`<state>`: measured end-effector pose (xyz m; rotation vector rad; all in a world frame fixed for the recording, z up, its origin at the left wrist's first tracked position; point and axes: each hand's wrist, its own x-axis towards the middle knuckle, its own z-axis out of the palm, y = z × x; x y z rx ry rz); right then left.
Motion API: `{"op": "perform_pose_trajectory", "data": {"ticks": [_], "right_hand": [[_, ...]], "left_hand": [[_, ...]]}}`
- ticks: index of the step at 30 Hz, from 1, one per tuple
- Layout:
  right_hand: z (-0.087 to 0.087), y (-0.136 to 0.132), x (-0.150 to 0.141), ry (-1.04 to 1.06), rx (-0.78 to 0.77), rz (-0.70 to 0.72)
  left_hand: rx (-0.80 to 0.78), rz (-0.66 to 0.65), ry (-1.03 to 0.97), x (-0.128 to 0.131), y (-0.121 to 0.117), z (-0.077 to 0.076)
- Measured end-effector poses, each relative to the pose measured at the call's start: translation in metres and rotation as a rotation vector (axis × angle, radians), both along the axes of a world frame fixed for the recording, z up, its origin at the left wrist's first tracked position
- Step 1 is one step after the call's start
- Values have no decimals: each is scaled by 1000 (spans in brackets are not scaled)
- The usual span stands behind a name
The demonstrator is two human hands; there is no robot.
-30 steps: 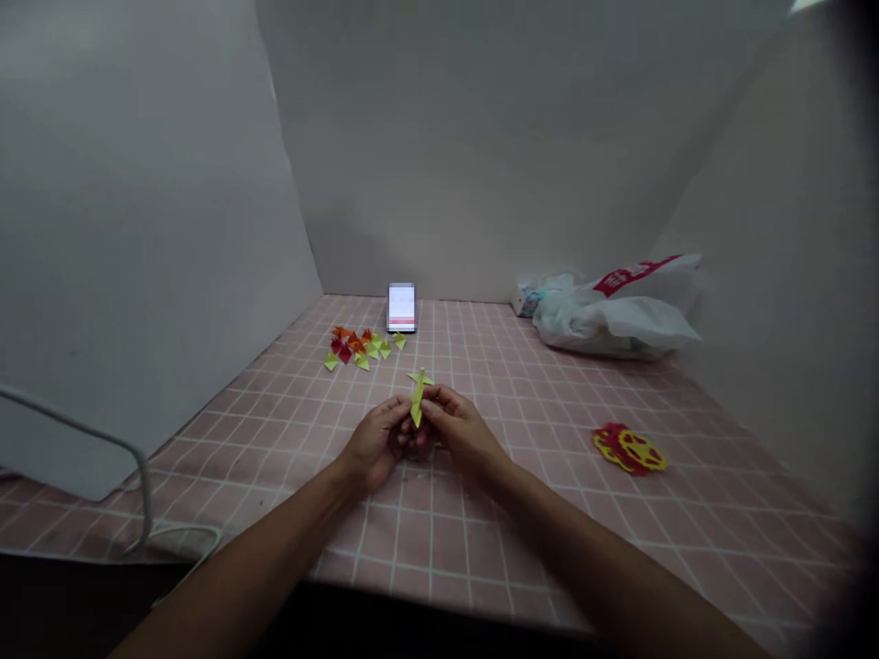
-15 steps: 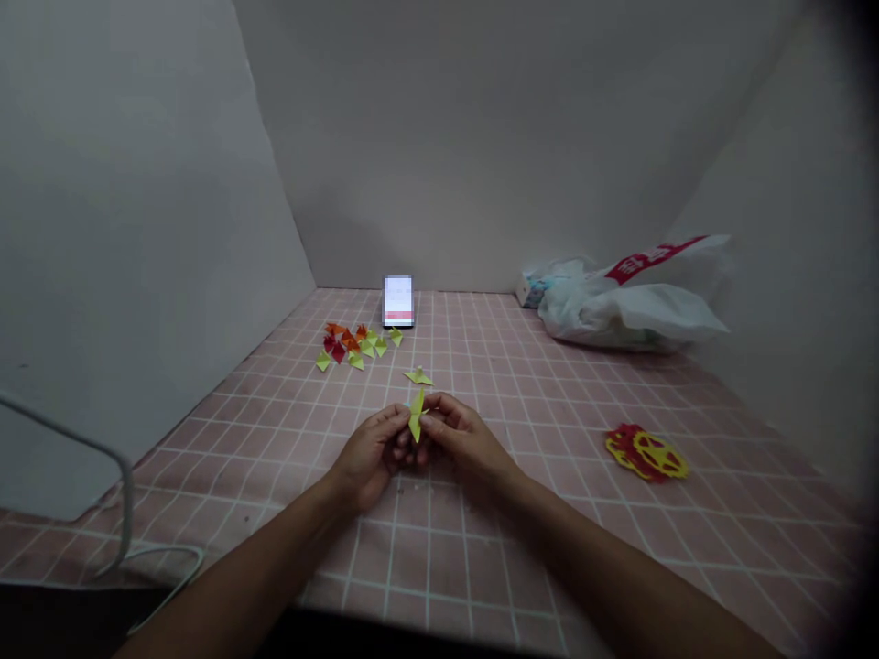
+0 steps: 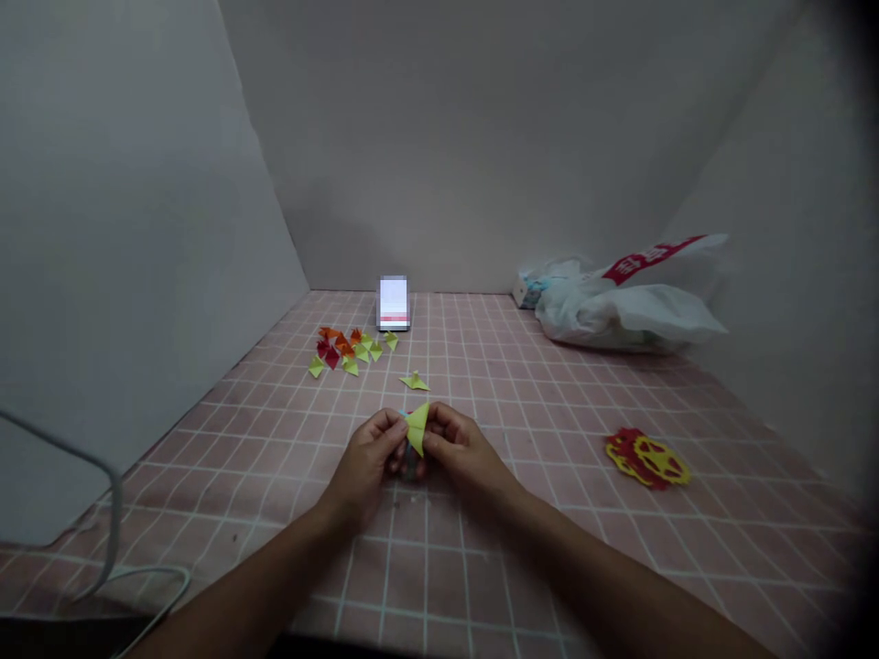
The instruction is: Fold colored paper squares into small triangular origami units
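Observation:
Between my two hands is a small yellow origami crane (image 3: pixel 417 428), held above the table. My left hand (image 3: pixel 374 453) pinches its left side between thumb and fingers. On the other side, my right hand (image 3: pixel 459 444) grips the paper's right edge, fingers curled behind it. Some of the lower fingertips are in shadow beneath the paper. Just beyond my hands a second yellow paper crane (image 3: pixel 415 381) lies on the cloth. Farther back on the left sits a loose group of folded paper cranes (image 3: pixel 343 344) in red, orange and yellow.
A pink checked cloth (image 3: pixel 549 439) covers the table. A lit phone (image 3: pixel 394 304) stands at the back. At the back right lie a white plastic bag (image 3: pixel 624 311) and a small box (image 3: pixel 527 289). Red and yellow cut-out shapes (image 3: pixel 646 458) are stacked at right. A grey cable (image 3: pixel 115 513) curves at left.
The yellow crane has turned between my fingers, so a broader triangular face shows now. Both hands are slightly lower in the view, and the camera has shifted a little.

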<state>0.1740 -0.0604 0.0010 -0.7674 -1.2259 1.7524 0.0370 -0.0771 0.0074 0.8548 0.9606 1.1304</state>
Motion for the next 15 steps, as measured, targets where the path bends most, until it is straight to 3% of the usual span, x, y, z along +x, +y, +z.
{"op": "perform_pose_trajectory", "data": {"ticks": [8, 15], "right_hand": [[-2, -2, 0, -168, 26, -138], [4, -8, 6, -602, 526, -362]], "left_hand": [[148, 19, 289, -1, -3, 4], [334, 14, 453, 0, -10, 5]]}}
